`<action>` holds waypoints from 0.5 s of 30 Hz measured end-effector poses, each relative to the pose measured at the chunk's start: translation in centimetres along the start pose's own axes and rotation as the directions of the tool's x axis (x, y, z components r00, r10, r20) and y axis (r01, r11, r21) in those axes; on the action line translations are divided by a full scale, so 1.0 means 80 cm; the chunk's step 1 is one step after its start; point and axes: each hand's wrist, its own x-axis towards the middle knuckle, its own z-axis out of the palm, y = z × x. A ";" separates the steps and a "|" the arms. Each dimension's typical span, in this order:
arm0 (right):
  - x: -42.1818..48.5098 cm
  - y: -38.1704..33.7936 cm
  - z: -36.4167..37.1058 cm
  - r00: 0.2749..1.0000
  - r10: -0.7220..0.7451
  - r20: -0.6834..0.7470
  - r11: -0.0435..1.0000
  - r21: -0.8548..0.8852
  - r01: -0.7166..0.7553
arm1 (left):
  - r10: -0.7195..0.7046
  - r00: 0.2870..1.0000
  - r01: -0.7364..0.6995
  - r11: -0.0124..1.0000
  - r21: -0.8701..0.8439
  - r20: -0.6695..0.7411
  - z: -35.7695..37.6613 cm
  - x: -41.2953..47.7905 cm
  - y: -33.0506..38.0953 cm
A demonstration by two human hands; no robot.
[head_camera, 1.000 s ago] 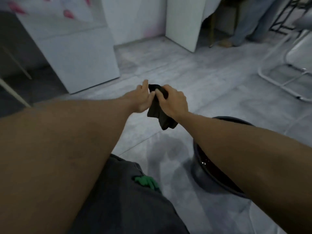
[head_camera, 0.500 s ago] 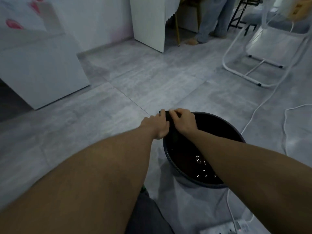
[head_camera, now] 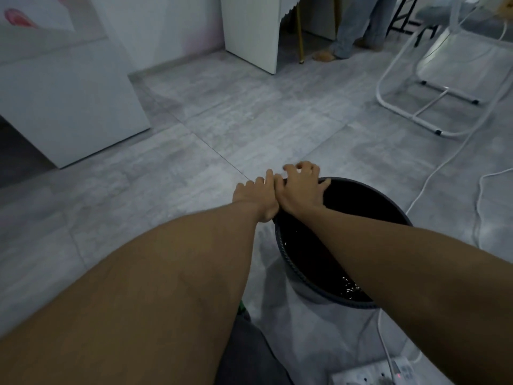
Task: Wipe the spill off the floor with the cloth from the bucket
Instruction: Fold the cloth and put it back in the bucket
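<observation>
Both hands out in front, side by side over the far-left rim of the bucket [head_camera: 283, 245], thumbs touching. Left hand [head_camera: 256, 197] just outside the rim, fingers curled downward, back of the hand up; cannot tell whether it grips anything. Right hand [head_camera: 301, 187] laid across the rim, fingers spread and bent, thumb reaching over the dark opening; likewise cannot tell whether anything is held under the palm. Only a thin dark strip [head_camera: 280, 177] between the two hands, possibly the cloth, not clear enough to be sure. Dark bucket directly below and to the right of the hands, standing on the grey tiled floor [head_camera: 194, 140], water glinting inside under the right forearm. No clear spill to make out on the tiles in this dim light. White cable [head_camera: 433, 173] trailing over the floor to the right of the hands, a white power strip [head_camera: 369, 375] near the right elbow. White tubular frame [head_camera: 399, 109] well beyond the hands to the right; white cabinet [head_camera: 69, 107] well off to the left. Another person's legs [head_camera: 352, 26] far ahead.
</observation>
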 end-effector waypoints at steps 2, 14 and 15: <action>-0.006 -0.007 0.015 0.989 -0.008 0.146 0.999 -0.033 0.013 | 0.014 1.000 -0.016 0.997 0.079 0.020 0.000 -0.001 -0.002; -0.012 -0.034 0.000 0.958 -0.003 0.287 0.967 -0.242 0.075 | 0.009 1.000 -0.013 0.982 0.189 0.020 -0.033 -0.016 -0.022; -0.010 -0.047 -0.007 0.968 -0.044 0.249 0.976 -0.197 0.095 | -0.006 1.000 0.005 0.982 0.189 0.008 -0.044 -0.022 -0.028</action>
